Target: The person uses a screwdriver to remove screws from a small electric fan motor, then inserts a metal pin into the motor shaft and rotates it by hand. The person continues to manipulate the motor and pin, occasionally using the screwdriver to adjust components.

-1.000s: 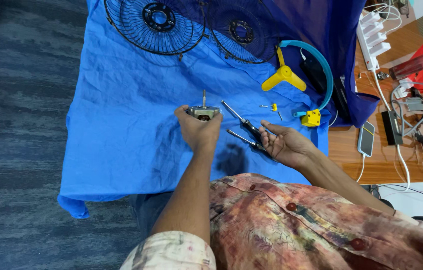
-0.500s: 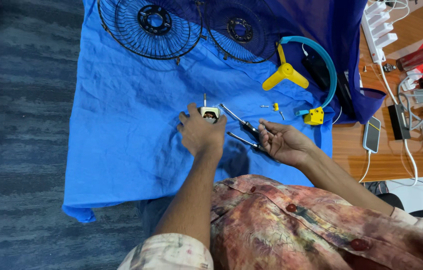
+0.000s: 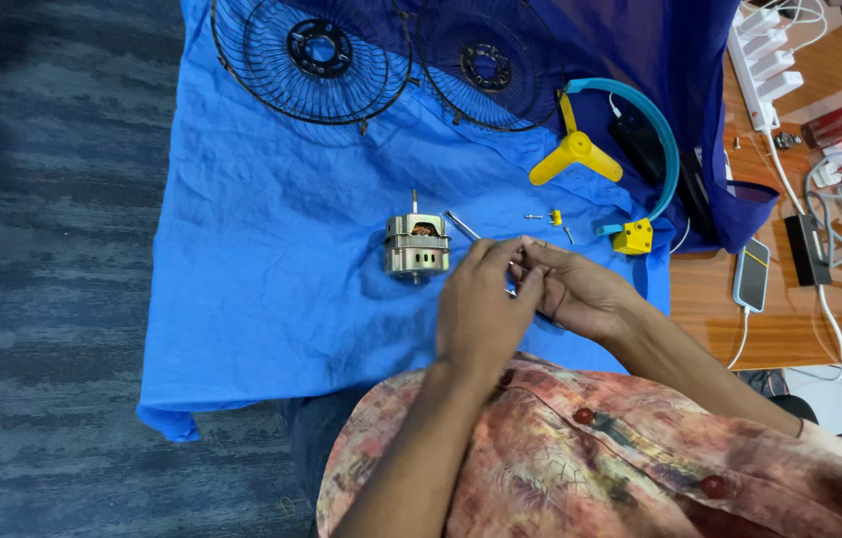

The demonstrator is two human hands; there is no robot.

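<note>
Two wire fan guards (image 3: 313,55) lie at the far edge of a blue cloth (image 3: 271,289), both cut off by the frame. The cloth covers a wooden tabletop (image 3: 789,329); grey carpet (image 3: 42,249) lies left. A yellow fan blade (image 3: 572,151) rests near centre-right. The motor (image 3: 417,245) stands free, just left of the hands. Left hand (image 3: 481,309) and right hand (image 3: 580,291) meet, fingers pinched on a screwdriver (image 3: 461,225), mostly hidden.

Just the one head view here, looking almost straight down from above the person's chest, fairly close. Blue cloth (image 3: 271,259) fills the middle, carpet along the left of the frame, wooden surface (image 3: 710,299) at right.
</note>
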